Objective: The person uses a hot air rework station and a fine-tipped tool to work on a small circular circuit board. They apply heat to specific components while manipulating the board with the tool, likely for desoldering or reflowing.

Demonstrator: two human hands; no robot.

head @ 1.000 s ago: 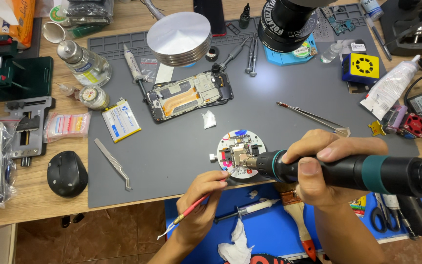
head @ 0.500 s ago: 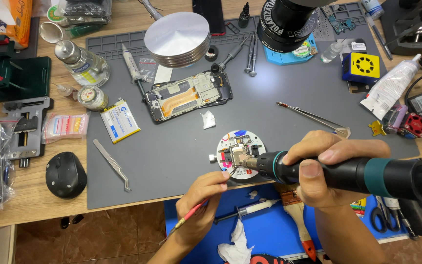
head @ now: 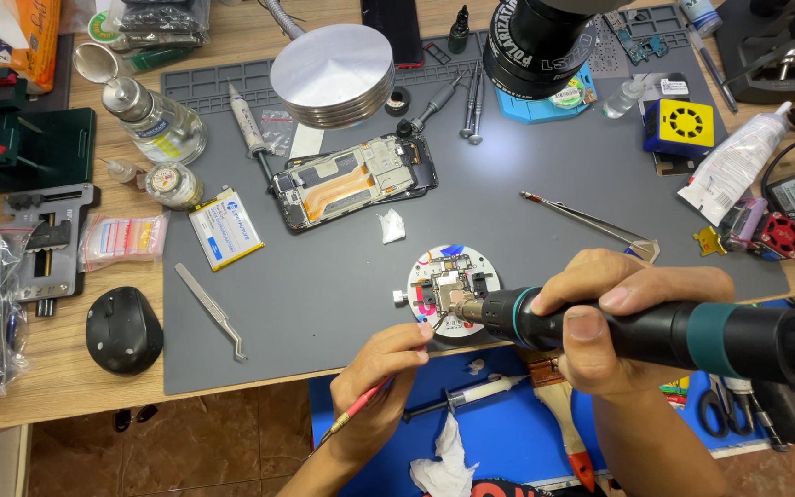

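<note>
Wooden bench (head: 66, 387) crowded with repair gear, grey work mat (head: 324, 304) across its middle. Far on the mat, an opened phone (head: 351, 179) with its insides showing; left, loose tweezers (head: 213, 311) and a black mouse (head: 123, 329). Near edge: small circuit board (head: 450, 283) clamped on a round white holder (head: 454, 291). Right hand (head: 618, 317), fingers wrapped tight around a black hot-air handpiece (head: 674, 333), nozzle almost on the board. Left hand (head: 381, 387), fingers pinching a thin red-handled tool (head: 358, 410), tip at the board. Heating of a component apparently under way; steady nozzle and a delicate lift likely called for next.
</note>
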